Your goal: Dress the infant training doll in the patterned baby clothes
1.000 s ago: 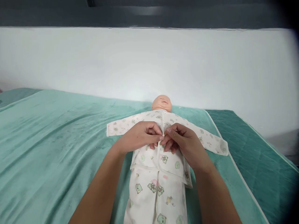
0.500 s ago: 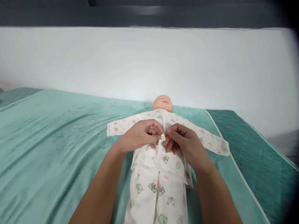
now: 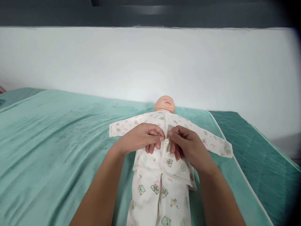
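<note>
A baby doll (image 3: 164, 104) lies on its back in a white bear-print baby shirt (image 3: 172, 169) with long sleeves spread out. Matching pants (image 3: 147, 194) cover its lower body. On the shirt's front opening, a small round button (image 3: 166, 141) shows between my hands. My left hand (image 3: 144, 138) pinches the shirt's front edge just left of the button, thumb against fingertips. From the other side, my right hand (image 3: 184, 141) pinches the cloth close to the button, its lower fingers curled. The fingertips hide part of the cloth edges.
A light green blanket (image 3: 58, 138) with soft folds lies under the doll. Darker green quilted cloth (image 3: 258, 157) shows at the right. Behind the doll's head rises a white wall (image 3: 131, 62), with a dark band (image 3: 164, 14) above it.
The button now lies flatter and shows between my hands, where cloth was bunched around it before. My left fingertips have drawn slightly away from it. The view has shifted a little.
</note>
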### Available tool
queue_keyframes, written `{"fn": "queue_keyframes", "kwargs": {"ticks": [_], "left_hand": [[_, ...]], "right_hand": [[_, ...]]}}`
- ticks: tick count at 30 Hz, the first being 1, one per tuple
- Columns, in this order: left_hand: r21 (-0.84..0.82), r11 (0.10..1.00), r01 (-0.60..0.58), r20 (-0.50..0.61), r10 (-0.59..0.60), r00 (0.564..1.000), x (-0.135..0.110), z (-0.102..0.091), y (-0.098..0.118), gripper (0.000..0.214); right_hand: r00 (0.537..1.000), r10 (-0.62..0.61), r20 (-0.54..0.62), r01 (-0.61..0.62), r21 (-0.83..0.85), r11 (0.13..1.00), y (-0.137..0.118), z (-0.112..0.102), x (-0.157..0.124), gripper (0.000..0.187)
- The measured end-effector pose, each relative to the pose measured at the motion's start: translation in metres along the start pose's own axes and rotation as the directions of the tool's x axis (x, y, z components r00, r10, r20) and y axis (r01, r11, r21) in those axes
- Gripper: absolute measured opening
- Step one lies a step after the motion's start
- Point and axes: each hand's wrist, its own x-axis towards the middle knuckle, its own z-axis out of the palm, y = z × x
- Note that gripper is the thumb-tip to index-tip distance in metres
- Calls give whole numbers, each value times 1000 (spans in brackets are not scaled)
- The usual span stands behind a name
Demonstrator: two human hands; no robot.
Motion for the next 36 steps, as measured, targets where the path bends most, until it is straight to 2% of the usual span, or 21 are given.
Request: {"fn": "queue_keyframes", "kwargs": {"ticks": [12,14,15,16,18,20,22,24,26,28,30,32,34,35,36], "left_hand": [[55,998,-10,25,8,1000,-1,-2,1,21],[25,999,-46,-33,47,998,2,0,0,21],[9,996,-87,-106,87,990,4,1,-1,21],[6,991,-137,-207,135,969,5,4,-4,21],[47,976,-212,-423,212,881,3,13,-13,21],[110,971,-212,-555,237,797,-9,27,-28,22],[124,975,-186,-586,223,779,-31,44,-48,25],[62,980,-188,-599,187,779,-60,60,-69,28],[-37,978,-206,-623,139,770,-86,72,-87,27],[-88,969,-229,-662,115,740,-103,76,-98,27],[-52,973,-227,-704,125,699,-108,70,-105,24],[85,985,-152,-753,163,637,-104,56,-108,19],[298,954,34,-807,233,542,-93,36,-112,22],[396,905,157,-822,273,499,-87,24,-113,28],[464,838,286,-828,295,476,-81,13,-115,37]], "right_hand": [[1000,12,-11,-12,10,1000,2,0,-1,37],[999,-18,-31,20,43,999,3,0,0,37],[997,-47,-60,51,64,997,3,1,1,36],[991,-83,-105,92,82,992,3,2,2,35],[963,-160,-216,182,87,979,3,7,1,31],[930,-224,-293,244,34,969,5,15,-5,29],[916,-263,-303,268,-27,963,12,23,-18,27],[919,-259,-298,265,-22,964,25,31,-39,26],[922,-204,-328,237,64,969,43,36,-63,27],[925,-124,-360,195,170,966,59,36,-88,29],[949,-67,-309,144,233,962,71,30,-110,30],[959,-72,-275,123,175,977,78,14,-125,30],[937,-129,-324,130,-19,991,85,-11,-131,28],[912,-171,-373,124,-147,981,89,-27,-131,27],[875,-212,-435,104,-259,960,94,-43,-129,28]]}}
